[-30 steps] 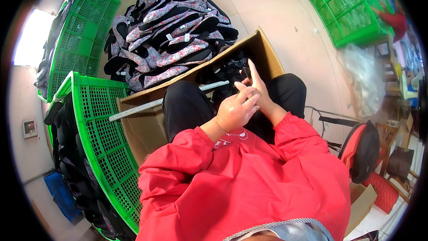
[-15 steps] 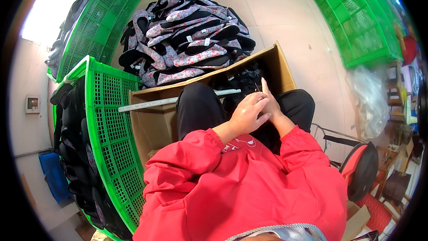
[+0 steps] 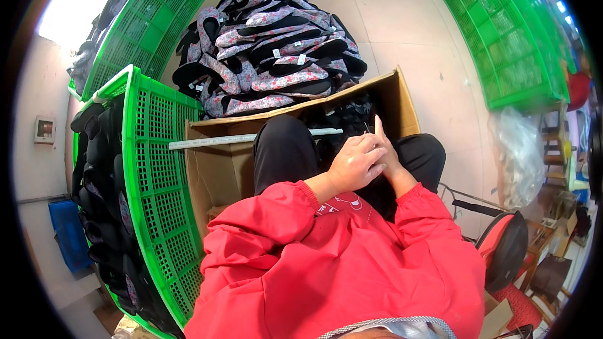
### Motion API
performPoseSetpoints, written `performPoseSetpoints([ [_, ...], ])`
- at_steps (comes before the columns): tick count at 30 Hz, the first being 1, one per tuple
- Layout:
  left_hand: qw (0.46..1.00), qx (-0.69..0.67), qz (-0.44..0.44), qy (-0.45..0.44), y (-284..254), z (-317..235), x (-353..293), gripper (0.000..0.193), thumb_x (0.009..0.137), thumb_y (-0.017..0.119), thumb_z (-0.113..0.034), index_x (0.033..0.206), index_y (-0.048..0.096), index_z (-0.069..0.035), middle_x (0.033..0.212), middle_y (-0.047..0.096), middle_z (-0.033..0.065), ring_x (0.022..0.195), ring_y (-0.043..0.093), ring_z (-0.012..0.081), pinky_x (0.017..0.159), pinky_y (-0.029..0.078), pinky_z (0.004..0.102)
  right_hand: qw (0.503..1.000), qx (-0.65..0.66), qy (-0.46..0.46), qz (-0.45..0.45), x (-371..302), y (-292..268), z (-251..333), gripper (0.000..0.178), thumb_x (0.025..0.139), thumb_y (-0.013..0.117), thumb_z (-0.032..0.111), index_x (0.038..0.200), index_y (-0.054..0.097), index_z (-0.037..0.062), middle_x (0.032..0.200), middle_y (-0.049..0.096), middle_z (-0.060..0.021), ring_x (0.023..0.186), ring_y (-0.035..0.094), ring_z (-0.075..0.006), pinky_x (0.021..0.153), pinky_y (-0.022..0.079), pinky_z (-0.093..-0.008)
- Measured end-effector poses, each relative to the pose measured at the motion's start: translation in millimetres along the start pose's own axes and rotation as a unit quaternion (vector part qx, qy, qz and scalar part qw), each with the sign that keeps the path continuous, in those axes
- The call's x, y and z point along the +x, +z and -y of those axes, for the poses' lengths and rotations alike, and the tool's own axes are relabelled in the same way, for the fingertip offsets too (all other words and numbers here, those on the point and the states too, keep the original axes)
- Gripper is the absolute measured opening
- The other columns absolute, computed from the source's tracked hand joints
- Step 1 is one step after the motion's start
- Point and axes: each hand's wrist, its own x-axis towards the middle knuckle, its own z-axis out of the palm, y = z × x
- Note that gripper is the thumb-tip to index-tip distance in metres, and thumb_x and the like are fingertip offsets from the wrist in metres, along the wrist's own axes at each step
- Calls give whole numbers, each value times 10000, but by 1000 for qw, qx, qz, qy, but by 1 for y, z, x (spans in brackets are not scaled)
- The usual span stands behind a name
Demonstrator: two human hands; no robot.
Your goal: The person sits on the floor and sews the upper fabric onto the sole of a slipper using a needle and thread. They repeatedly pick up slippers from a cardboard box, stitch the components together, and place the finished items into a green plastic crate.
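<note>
My two hands meet over my lap, above the open cardboard box. My left hand (image 3: pixel 353 164) lies across the right one, its fingers bent and pressed together. Behind it, my right hand (image 3: pixel 390 156) has its index finger pointing up, while its other fingers are mostly covered. A thin dark tip (image 3: pixel 367 127) pokes out above the hands, too small to name, and whatever else they hold is hidden. Just past them, black material (image 3: pixel 348 116) fills the right part of the cardboard box (image 3: pixel 402 103). A pale rod (image 3: pixel 213 142) crosses the box towards the hands.
Beyond the box rises a large heap of floral and black slippers (image 3: pixel 276 44). At my left stands a green plastic crate (image 3: pixel 160 194) packed with dark slippers. Another green crate (image 3: pixel 502 31) is at the far right, near clear plastic wrapping (image 3: pixel 520 157) and a round-backed chair (image 3: pixel 505 251).
The view has shifted slightly, so the heap and crates sit a little differently. My hands stay together, with the right index finger still raised; the left fingers have moved only slightly.
</note>
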Motion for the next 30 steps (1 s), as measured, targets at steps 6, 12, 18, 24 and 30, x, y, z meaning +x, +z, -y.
performPoseSetpoints([
  [6,999,-17,22,17,6,4,-6,347,704,764,-124,1032,674,-56,1088,606,106,1028,606,297,855,492,400,994,-1,-84,-72,2,14,-25,792,951,553,233,1572,85,88,1051,640,-251,928,650,-362,787,511,-432],
  [12,1000,-3,-14,-4,-1,-1,-1,338,701,772,-131,1018,681,-58,1051,619,95,997,613,294,840,493,395,999,24,-22,-40,3,7,-13,788,964,549,261,1575,80,94,989,641,-242,870,647,-364,763,507,-426],
  [18,999,-26,17,-23,0,3,-3,340,695,782,-128,1010,678,-55,1004,629,96,893,614,300,794,495,412,997,4,-54,-54,3,10,-17,814,960,570,254,1574,65,83,945,648,-205,817,649,-333,734,507,-409],
  [24,1000,2,-24,-16,-5,7,0,353,692,775,-112,1029,679,-73,937,627,84,848,604,292,756,477,400,996,77,-29,-22,2,1,-1,951,874,658,284,1562,45,48,952,676,-219,858,676,-349,744,529,-404],
  [30,984,52,-104,-134,-26,28,12,518,697,739,-20,1200,616,-54,878,621,76,865,600,280,828,466,402,966,201,-15,-159,5,-8,18,1025,790,782,338,1550,166,36,1070,669,-258,950,688,-320,837,533,-381],
])
